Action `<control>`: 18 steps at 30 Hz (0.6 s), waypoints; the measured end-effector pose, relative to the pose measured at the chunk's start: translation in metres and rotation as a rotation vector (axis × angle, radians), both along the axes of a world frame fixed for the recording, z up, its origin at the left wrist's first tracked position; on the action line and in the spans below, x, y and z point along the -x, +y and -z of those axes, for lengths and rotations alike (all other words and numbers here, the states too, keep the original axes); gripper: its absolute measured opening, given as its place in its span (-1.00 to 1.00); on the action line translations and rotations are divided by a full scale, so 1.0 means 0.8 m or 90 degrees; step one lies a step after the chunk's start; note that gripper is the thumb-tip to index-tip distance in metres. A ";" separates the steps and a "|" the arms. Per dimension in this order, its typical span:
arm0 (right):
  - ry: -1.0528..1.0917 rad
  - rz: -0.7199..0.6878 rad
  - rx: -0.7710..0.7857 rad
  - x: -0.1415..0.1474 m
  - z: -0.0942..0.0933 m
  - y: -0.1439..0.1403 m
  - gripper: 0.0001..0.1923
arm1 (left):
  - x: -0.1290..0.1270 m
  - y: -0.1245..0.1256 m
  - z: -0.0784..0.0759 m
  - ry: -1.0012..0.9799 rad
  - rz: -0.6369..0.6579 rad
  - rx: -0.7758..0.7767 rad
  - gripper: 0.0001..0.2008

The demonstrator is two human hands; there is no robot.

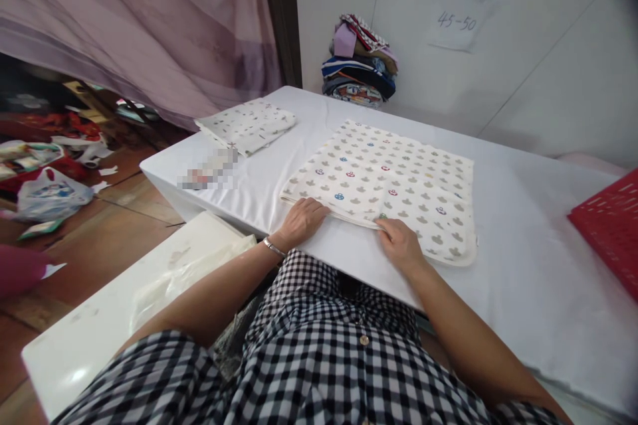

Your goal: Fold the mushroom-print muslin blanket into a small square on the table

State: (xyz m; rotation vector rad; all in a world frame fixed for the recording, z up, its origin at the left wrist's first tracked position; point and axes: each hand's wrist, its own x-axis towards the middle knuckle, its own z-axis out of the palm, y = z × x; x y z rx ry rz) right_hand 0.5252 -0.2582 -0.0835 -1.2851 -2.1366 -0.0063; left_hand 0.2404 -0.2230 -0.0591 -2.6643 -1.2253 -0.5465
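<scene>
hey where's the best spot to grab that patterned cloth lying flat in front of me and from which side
Probably the near edge of the patterned cloth, coming from your side of the table. The cloth lies flat and spread out, so only its borders offer a free layer to pinch. Your left hand and right hand already rest on that edge, near its left corner and its middle.

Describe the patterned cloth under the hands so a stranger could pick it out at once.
On the white table, look to the near edge, where the left hand and right hand press down. The spread cloth lies flat beneath them. Unlike the smaller folded cloth at the far left corner, it is laid out wide, with a few coloured marks among grey ones.
</scene>
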 end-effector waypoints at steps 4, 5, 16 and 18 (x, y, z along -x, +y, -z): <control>0.003 0.003 -0.001 0.000 0.000 0.000 -0.74 | 0.000 0.003 0.000 0.006 0.003 -0.008 -0.77; 0.004 0.005 -0.001 0.000 0.000 0.000 -0.74 | 0.000 0.004 0.000 0.008 0.002 -0.011 -0.77; 0.010 0.005 -0.002 0.000 0.001 0.001 -0.73 | -0.001 0.006 0.005 0.003 0.004 -0.014 -0.80; 0.013 0.008 0.002 0.000 0.001 0.000 -0.73 | -0.001 0.007 0.005 0.002 0.009 -0.011 -0.79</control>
